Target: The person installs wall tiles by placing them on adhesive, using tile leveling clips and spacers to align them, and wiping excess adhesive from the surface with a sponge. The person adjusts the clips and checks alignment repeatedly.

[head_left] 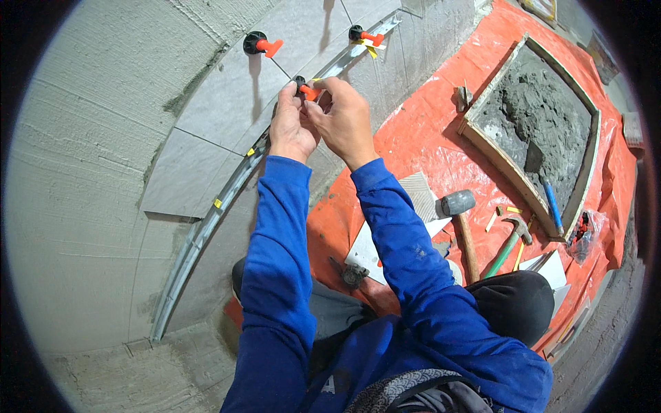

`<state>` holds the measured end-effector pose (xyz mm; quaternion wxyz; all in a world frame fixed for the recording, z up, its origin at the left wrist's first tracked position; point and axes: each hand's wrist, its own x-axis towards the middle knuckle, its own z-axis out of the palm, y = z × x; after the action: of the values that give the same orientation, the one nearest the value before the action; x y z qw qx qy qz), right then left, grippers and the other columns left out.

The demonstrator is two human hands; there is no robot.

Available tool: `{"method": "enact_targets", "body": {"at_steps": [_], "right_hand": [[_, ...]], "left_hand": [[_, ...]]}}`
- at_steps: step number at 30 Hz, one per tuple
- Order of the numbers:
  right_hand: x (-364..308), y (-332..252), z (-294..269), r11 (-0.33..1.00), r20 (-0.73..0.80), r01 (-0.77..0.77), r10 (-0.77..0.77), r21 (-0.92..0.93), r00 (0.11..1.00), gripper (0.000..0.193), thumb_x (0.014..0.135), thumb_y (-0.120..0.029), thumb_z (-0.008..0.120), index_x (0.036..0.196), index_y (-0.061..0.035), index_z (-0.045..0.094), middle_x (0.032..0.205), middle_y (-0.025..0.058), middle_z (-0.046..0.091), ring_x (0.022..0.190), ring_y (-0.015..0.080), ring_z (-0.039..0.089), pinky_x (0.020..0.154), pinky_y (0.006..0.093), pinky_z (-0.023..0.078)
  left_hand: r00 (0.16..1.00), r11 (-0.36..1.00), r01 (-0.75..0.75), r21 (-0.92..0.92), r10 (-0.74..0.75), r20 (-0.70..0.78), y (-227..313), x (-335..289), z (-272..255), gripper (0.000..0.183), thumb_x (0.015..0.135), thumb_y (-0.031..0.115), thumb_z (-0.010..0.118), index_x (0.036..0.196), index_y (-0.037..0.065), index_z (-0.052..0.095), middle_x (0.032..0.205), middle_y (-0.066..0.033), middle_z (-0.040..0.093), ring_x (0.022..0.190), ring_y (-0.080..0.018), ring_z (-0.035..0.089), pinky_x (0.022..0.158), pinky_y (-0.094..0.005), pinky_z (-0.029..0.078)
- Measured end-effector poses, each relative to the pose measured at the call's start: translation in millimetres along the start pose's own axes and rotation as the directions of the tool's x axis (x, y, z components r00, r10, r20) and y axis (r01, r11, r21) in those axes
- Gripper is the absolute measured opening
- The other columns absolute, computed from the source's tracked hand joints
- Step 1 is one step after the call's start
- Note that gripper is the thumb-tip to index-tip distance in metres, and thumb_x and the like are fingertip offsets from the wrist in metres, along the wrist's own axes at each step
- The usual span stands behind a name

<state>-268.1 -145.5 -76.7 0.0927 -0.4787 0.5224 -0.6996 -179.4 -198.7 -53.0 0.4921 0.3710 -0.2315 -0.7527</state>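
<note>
On the wall of grey tiles (227, 96), both my hands are closed around a tile leveler (308, 90) with a black round base and a red T-handle. My left hand (292, 132) has its fingertips at the black base. The fingers of my right hand (345, 124) pinch in at the red handle from the other side. The leveler sits at a tile joint, just above a metal rail (186, 265). Another tile leveler (260, 45) stands out from the tiles to the upper left, and a third leveler (361, 34) farther right, beside yellow strips. My palms hide part of the rail.
Yellow wedges (218, 204) sit along the rail. To the right, an orange sheet (434, 138) carries a framed tray (497, 163) of grey mortar, a rubber mallet (468, 241), a green-handled claw hammer (506, 253) and a notched trowel (420, 196). Rough plastered wall (89, 151) lies left.
</note>
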Motion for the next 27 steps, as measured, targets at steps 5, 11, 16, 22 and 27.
{"method": "enact_targets", "body": {"at_steps": [5,11,16,22,27], "right_hand": [[-2,0,0,0.999,0.042,-0.044,0.045,-0.015,0.998,0.022,0.081,-0.02,0.068,0.091,-0.0014,0.068,0.077,0.0186,0.065,0.075,0.038,0.064,0.067,0.0427,0.051],[4,0,3,0.839,0.177,-0.493,0.462,0.231,0.869,0.029,0.093,-0.026,0.062,0.084,0.001,0.069,0.064,0.0083,0.065,0.047,0.0154,0.059,0.046,0.03,0.047],[5,4,-4,0.545,0.459,-0.686,0.511,0.481,0.727,0.025,0.096,-0.021,0.059,0.086,0.0002,0.068,0.065,0.0051,0.064,0.046,0.0115,0.055,0.042,0.0247,0.042],[1,3,8,0.971,-0.121,0.2,-0.216,-0.129,0.969,0.026,0.094,-0.022,0.063,0.086,0.0022,0.069,0.064,0.0093,0.063,0.051,0.0165,0.059,0.046,0.0325,0.046],[-3,3,-3,0.883,0.1,-0.448,0.438,0.142,0.894,0.043,0.088,-0.042,0.069,0.074,-0.001,0.068,0.064,0.0155,0.065,0.057,0.0244,0.064,0.054,0.0368,0.048]], "left_hand": [[0.997,0.999,-0.01,0.043,0.014,-0.077,-3,2,-2,0.028,0.095,0.033,0.057,0.096,0.006,0.064,0.087,-0.0043,0.063,0.079,-0.0155,0.062,0.073,-0.0338,0.055],[0.995,0.988,0.03,0.151,-0.015,-0.1,-3,-5,4,0.039,0.096,0.044,0.049,0.095,0.01,0.066,0.085,0.0009,0.064,0.066,-0.011,0.055,0.056,-0.0273,0.042],[0.999,0.972,0.036,0.232,-0.036,-0.001,2,-9,0,0.041,0.097,0.045,0.048,0.096,0.008,0.066,0.083,0.0013,0.063,0.069,-0.0103,0.054,0.056,-0.027,0.04],[0.999,0.998,-0.048,0.035,0.049,-0.023,-6,3,1,0.031,0.094,0.041,0.058,0.096,0.011,0.065,0.088,-0.0011,0.064,0.076,-0.013,0.058,0.07,-0.026,0.048],[0.985,0.992,-0.004,0.13,0.026,-0.171,-4,-5,2,0.034,0.097,0.034,0.057,0.11,0.004,0.063,0.105,-0.0095,0.068,0.098,-0.0213,0.065,0.087,-0.0374,0.055]]}}
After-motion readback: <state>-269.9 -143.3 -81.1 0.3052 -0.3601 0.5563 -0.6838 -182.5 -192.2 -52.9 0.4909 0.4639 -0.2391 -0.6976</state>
